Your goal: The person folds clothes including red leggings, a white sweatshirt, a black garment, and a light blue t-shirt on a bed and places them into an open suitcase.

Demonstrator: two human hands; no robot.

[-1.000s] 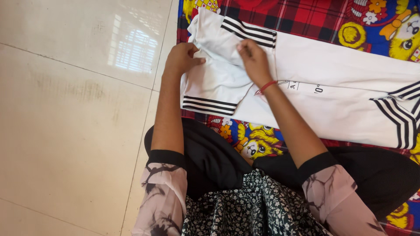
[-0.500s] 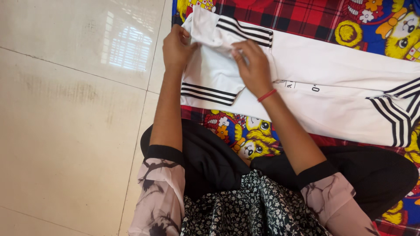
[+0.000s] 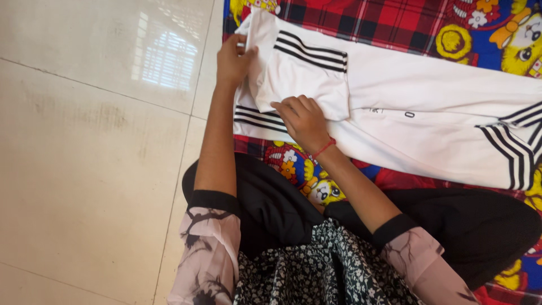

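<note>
Since half a second ago, the right hand has dropped from the upper fold of the white garment to its near side, and a striped sleeve that was bunched between the hands now lies turned over and flatter across the cloth. That right hand rests palm down with its fingers curled loosely at the lower edge of the folded sleeve, touching the fabric; whether it pinches the edge cannot be told. A red thread band circles its wrist. The left hand sits at the far left corner of the garment, fingers closed around the white cloth there, gripping it at the edge of the blanket. The garment is white with black stripes at the sleeve cuffs and lies spread lengthwise over a bright blanket with red plaid and yellow cartoon figures on blue, which covers the floor on the right. Pale glossy floor tiles fill the left side. Near the bottom, the person's black trousers and dark flowered top show.
</note>
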